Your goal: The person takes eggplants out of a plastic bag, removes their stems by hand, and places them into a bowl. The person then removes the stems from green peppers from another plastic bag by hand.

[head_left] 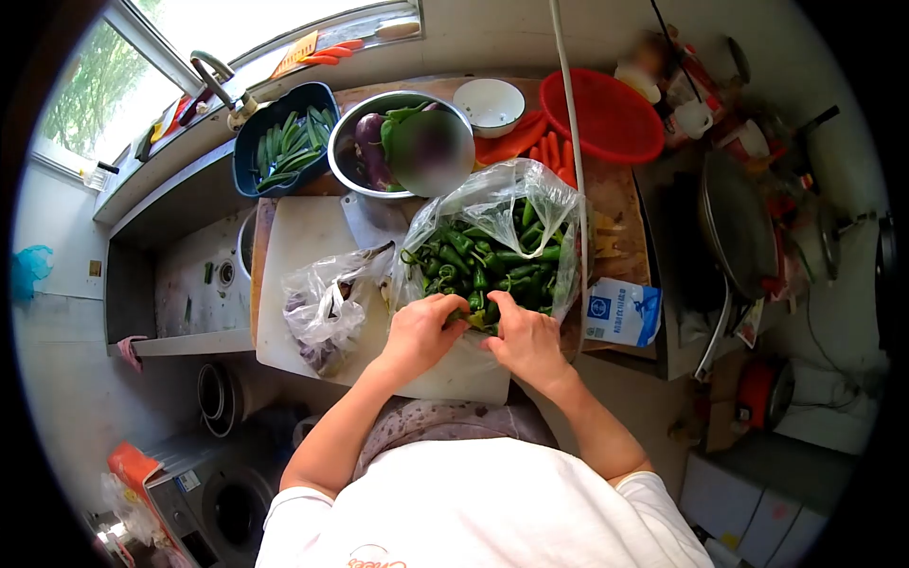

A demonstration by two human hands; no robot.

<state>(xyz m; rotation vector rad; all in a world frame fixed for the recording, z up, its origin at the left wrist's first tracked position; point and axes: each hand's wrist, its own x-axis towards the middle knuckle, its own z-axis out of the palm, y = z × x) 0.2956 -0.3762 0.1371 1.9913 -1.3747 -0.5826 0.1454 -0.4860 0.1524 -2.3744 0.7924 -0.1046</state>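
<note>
A clear plastic bag [566, 327] full of green peppers [454, 256] lies on the worktop in front of me, its mouth spread wide. At the bag's near edge, my left hand [423, 333] has its fingers curled round a green pepper. Right beside it, my right hand [530, 343] bends its thumb and forefinger about a green pepper between the two hands; the fingers partly hide it. To the left, a thin plastic bag [327, 303] with purplish contents rests on the white cutting board [308, 232]. A cleaver blade [372, 223] lies behind that bag.
Behind stand a blue basin [248, 161] of long green vegetables, a metal bowl [338, 156] with eggplants, a white bowl [490, 102] and a red basket [606, 118] near carrots [554, 151]. A blue-white packet [621, 312] lies right, a wok [739, 222] beyond; the sink [189, 284] is left.
</note>
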